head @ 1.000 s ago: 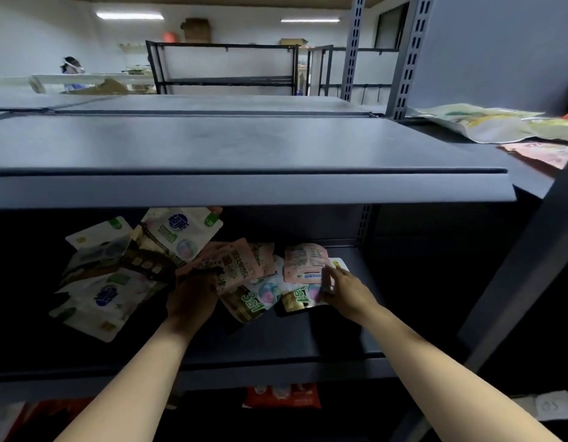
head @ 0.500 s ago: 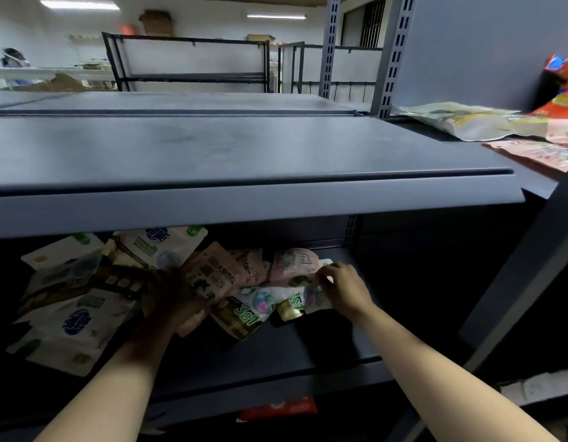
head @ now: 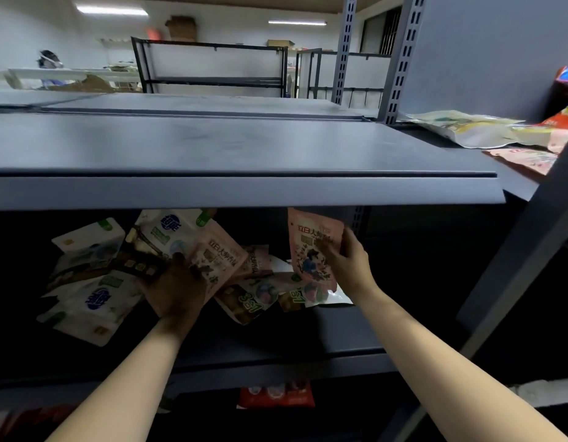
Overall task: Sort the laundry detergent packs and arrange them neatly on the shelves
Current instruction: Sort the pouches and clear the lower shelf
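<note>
**Sorting barely begun: one pink pack lifted, the rest still in a heap**

On the middle shelf (head: 276,333) the detergent packs lie in a loose, overlapping pile that runs from the left part of the board to about its middle. The right hand (head: 348,266) grips a pink pack (head: 311,247) by its right edge, thumb over the printed face, and holds it upright above the pile, its top edge close under the lip of the upper shelf (head: 244,193). The left hand (head: 175,290) lies deep in shadow on the heap, fingers curled over a second pink pack (head: 217,258) of the same print; it appears to hold that pack, though the dark hides the exact grip.

To the left of that hand sit white packs with a blue logo (head: 97,298), tilted at several angles, with a dark pack partly buried among them. Between the two hands lie the packs marked "3 in 1" (head: 254,301) in green lettering, flat and crossing each other.

My judgement is that the work is at an early stage. No row or stack by kind shows on this shelf; the right part of the board, near its right edge, holds no packs. At least three kinds remain to be separated and squared up. The upper shelf carries other pouches (head: 467,129) at its far right end, lying loose.
</note>
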The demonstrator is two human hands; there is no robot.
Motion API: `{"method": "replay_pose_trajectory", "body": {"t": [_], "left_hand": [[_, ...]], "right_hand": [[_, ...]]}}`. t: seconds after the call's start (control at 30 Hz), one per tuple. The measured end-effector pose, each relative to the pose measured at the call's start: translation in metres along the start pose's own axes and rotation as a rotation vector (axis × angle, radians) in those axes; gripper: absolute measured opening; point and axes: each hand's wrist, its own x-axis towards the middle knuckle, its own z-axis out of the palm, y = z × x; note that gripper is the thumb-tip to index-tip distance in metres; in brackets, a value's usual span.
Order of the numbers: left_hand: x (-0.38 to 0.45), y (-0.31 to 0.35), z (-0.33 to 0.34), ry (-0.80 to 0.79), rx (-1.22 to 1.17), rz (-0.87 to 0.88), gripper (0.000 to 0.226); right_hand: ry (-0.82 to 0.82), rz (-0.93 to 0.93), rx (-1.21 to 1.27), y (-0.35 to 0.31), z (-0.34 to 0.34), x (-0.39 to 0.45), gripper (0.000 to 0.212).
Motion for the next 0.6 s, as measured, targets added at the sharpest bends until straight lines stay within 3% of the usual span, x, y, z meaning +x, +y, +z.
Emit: {"method": "replay_pose_trajectory", "body": {"t": [0.13, 0.23, 0.5, 0.6], "left_hand": [[-0.016, -0.003, -0.005, 0.024, 0.05, 0.056, 0.039], [-0.029, -0.001, -0.012, 0.058, -0.159, 0.105, 0.038], [-0.078, 0.026, -0.043, 0.319, -0.358, 0.148, 0.024], [-0.101, 0.035, -0.055, 0.312, -0.338, 0.141, 0.03]], "right_hand": [[-0.075, 0.132, -0.138, 0.018, -0.003, -0.012, 0.015], [-0.029, 0.107, -0.189, 0.021, -0.009, -0.02, 0.019], [0.115, -0.007, 0.016, -0.006, -0.036, -0.054, 0.032], [0.14, -0.089, 0.049, -0.016, -0.049, -0.067, 0.028]]}}
